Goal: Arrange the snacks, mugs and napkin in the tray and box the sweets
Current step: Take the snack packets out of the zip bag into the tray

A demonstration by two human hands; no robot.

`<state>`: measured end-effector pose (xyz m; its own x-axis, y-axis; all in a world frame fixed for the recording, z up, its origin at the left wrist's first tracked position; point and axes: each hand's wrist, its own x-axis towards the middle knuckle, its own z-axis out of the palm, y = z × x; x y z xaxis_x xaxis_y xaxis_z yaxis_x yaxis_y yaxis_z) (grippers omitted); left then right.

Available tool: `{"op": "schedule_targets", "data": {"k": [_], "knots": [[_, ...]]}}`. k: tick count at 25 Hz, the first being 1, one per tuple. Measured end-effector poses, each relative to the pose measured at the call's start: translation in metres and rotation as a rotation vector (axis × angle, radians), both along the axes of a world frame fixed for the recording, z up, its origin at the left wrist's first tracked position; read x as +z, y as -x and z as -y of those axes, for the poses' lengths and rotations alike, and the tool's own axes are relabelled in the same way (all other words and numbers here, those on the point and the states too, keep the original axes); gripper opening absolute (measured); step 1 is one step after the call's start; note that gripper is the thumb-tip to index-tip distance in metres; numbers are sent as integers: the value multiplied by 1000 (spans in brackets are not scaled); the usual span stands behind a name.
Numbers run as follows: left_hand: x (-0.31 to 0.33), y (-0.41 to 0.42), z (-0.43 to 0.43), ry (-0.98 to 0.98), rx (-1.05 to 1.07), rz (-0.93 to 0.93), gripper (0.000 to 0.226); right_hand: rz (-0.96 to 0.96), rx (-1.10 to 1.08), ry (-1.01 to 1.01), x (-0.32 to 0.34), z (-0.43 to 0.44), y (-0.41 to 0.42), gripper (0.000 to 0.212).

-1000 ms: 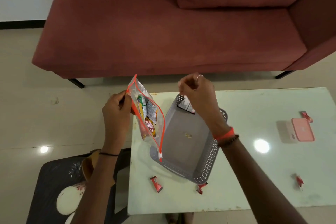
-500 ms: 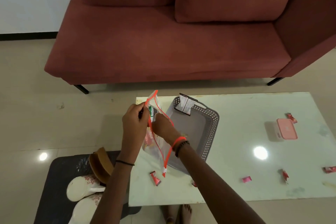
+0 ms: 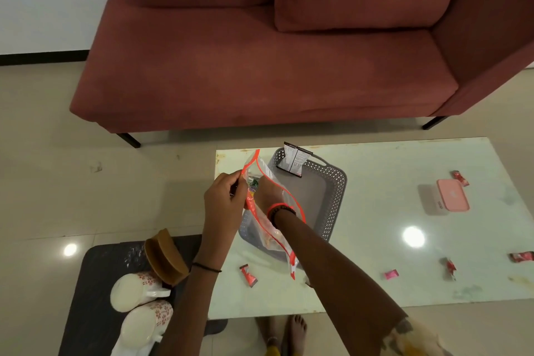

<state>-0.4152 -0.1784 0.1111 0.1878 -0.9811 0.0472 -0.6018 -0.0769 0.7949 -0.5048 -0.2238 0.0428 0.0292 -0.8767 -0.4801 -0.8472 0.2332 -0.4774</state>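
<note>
My left hand [image 3: 224, 199] pinches the red-rimmed mouth of a clear zip bag [image 3: 270, 228] full of snack packets, held over the left side of the grey perforated tray [image 3: 332, 196]. My right hand [image 3: 267, 195] is pushed inside the bag, its fingers hidden among the packets. One dark snack packet [image 3: 294, 159] leans upright at the tray's far end. A pink lidded box [image 3: 452, 195] lies on the table at the right. Wrapped sweets [image 3: 248, 275] lie scattered along the table's front and right. Two white floral mugs [image 3: 135, 293] lie on a dark mat left of the table.
The pale glossy table [image 3: 390, 211] stands before a red sofa [image 3: 260, 66]. On the black floor mat [image 3: 95, 269] a brown holder [image 3: 166, 257] stands by the mugs. Bare feet [image 3: 291, 329] show under the table's front edge.
My right hand left the dark packet in the tray and went into the bag. The view pulled back and shifted, showing more sweets and the mugs.
</note>
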Motion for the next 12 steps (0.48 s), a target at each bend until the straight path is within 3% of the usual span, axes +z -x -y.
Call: {"op": "schedule_targets", "data": {"k": [7,12], "knots": [[2,-10,15,-41,75,11,27,64,16,256,51,-16,-9,14],[16,-31,32,-27,87,40,27,96,-56,208,109,-20,-1,23]]}}
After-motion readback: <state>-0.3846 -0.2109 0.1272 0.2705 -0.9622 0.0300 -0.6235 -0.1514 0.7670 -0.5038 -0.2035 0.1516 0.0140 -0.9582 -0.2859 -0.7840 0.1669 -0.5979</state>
